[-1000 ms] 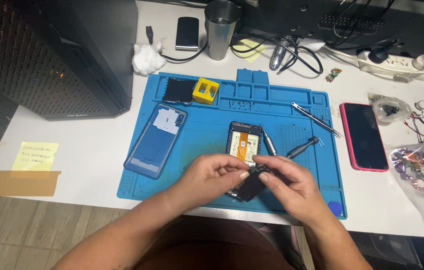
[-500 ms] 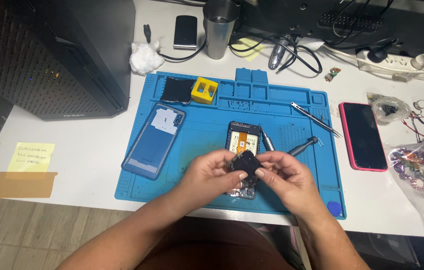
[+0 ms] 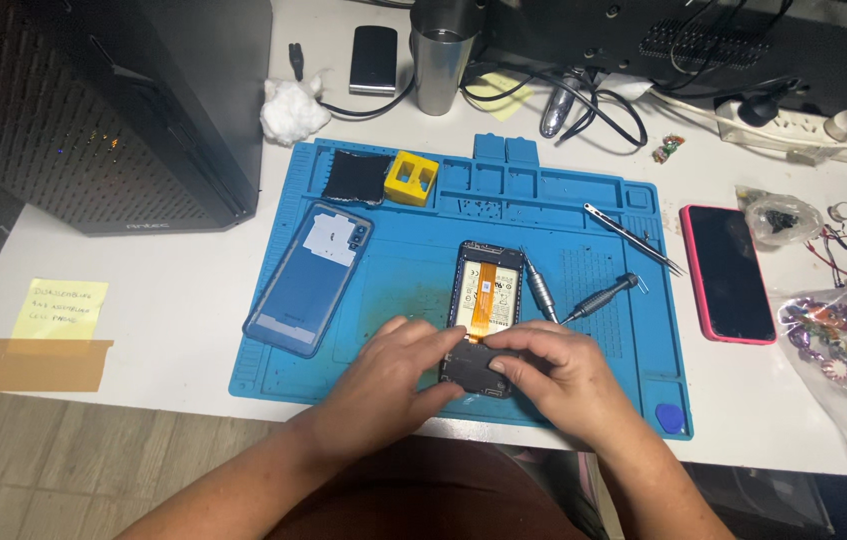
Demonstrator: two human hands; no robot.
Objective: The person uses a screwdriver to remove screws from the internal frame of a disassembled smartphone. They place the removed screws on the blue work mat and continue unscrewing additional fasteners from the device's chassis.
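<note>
While opened black smartphone with exposed orange flex cable [image 3: 484,310] lies long axis pointing away on blue silicone repair mat [image 3: 403,260], left hand [image 3: 393,375] and right hand [image 3: 553,375] pinch its near end from both sides, equally close.

Two hands, left hand [image 3: 393,375] and right hand [image 3: 558,375]; one opened phone [image 3: 488,290], one pink-cased phone [image 3: 728,272], two screwdrivers [image 3: 540,290] [image 3: 598,298], one tweezers [image 3: 633,238], one back cover [image 3: 308,275].

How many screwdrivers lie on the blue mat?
2. One screwdriver lies right beside the opened phone; a second screwdriver lies angled just right of it. The long thin metal tool further up looks like tweezers. Others could be hidden under the hands.
</note>
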